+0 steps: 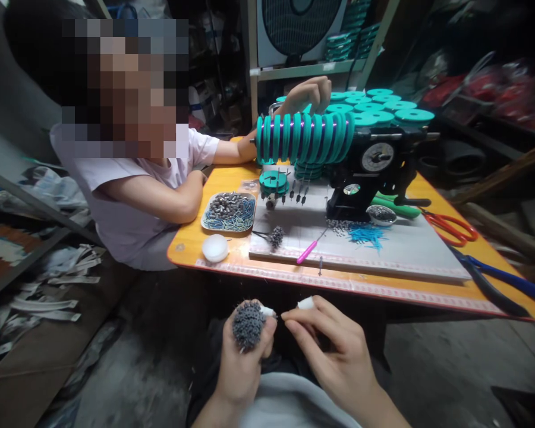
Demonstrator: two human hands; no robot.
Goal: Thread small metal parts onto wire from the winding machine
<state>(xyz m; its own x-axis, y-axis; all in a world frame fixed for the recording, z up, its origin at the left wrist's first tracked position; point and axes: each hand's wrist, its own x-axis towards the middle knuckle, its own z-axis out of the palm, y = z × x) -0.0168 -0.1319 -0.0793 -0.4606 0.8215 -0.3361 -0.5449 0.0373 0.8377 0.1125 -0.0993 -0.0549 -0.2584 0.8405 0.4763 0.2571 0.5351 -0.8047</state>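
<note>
My left hand is wrapped round a dense bundle of thin dark grey strands, its ends pointing up towards me. My right hand is just to the right, thumb and index fingertip pinched together close to the left thumb. Whatever sits in that pinch is too small to make out. White wrapping covers a finger of the right hand, and a similar white piece shows at the left thumb and forefinger. Both hands are above my lap, in front of the table edge.
On the yellow table are a tray of small metal parts, a white round container, a pink-handled tool, blue strips, pliers and a black machine with green rings. A co-worker sits at left.
</note>
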